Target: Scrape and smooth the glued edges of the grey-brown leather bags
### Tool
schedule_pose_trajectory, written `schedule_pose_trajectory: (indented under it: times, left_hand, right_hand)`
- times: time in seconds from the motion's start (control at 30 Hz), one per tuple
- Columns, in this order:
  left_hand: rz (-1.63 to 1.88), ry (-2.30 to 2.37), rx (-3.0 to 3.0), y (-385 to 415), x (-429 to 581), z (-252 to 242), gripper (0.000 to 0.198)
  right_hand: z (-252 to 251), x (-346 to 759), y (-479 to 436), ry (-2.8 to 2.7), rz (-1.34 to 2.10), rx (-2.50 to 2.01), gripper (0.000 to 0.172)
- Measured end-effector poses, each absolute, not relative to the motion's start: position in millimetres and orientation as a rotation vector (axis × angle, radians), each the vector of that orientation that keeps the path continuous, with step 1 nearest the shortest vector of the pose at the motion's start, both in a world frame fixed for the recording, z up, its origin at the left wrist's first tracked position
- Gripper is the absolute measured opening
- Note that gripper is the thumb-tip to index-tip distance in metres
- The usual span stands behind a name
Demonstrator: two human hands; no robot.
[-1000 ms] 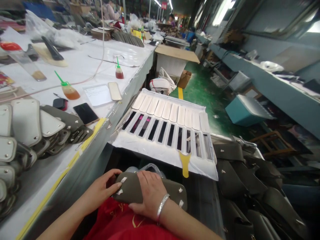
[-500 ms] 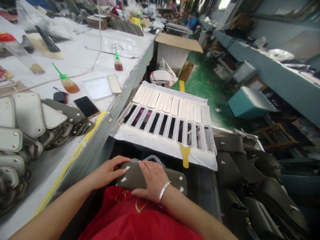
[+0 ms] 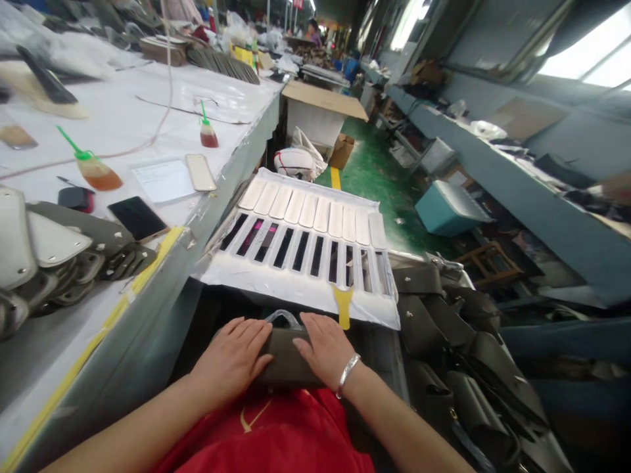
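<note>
A dark olive leather bag (image 3: 287, 360) lies across my lap, its smooth flap facing up. My left hand (image 3: 231, 355) is over its left end, fingers reaching across the far edge and thumb on top. My right hand (image 3: 325, 348), with a silver bracelet at the wrist, grips the right end the same way. Both palms hide the ends of the flap. Just beyond the far edge rises a clear plastic-looking loop (image 3: 283, 316).
Ahead stands a white slotted rack (image 3: 296, 279) bearing pale strips and a yellow tab. Several olive bags (image 3: 444, 315) fill a bin at right. On the left table (image 3: 177, 79) are stacked flaps (image 3: 59, 243), a phone (image 3: 137, 218) and green-tipped glue bottles (image 3: 96, 172).
My left hand has moved over the bag's left end, and my right hand has shifted right to its other end. The taped corners are now out of sight. The view has swung right.
</note>
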State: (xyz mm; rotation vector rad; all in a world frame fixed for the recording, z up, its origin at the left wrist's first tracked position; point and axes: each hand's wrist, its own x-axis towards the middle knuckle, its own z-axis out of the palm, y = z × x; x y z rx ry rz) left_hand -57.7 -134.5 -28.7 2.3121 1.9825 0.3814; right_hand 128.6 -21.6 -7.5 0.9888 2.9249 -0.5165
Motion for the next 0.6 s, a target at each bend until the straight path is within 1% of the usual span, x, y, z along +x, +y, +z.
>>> schedule_pose_trajectory:
  times: [0.07, 0.13, 0.37, 0.47, 0.53, 0.6]
  left_hand:
    - [0.323, 2.0, 2.302, -129.8, -54.9, -31.0, 0.04]
    - [0.291, 2.011, 2.289, -127.3, -55.4, -30.9, 0.038]
    - [0.221, 2.043, 2.231, -126.0, -54.8, -27.4, 0.036]
    - [0.234, 2.013, 2.241, -128.0, -57.3, -26.5, 0.037]
    - [0.272, 1.967, 2.266, -129.9, -59.7, -24.3, 0.041]
    - [0.355, 1.961, 2.308, -132.6, -59.7, -20.8, 0.046]
  right_hand:
    - [-12.8, 138.6, -18.0, 2.852, -0.448, 1.076, 0.04]
    - [-18.2, 140.9, -17.6, 2.796, -0.404, 1.101, 0.036]
    - [-18.7, 135.6, -17.6, 2.802, -0.353, 1.1, 0.036]
    - [-13.8, 140.6, -15.6, 2.799, -0.418, 1.094, 0.037]
    - [-9.9, 144.6, -17.5, 2.86, -0.487, 1.072, 0.042]
    - [-7.4, 147.4, -25.1, 2.996, -0.51, 1.02, 0.058]
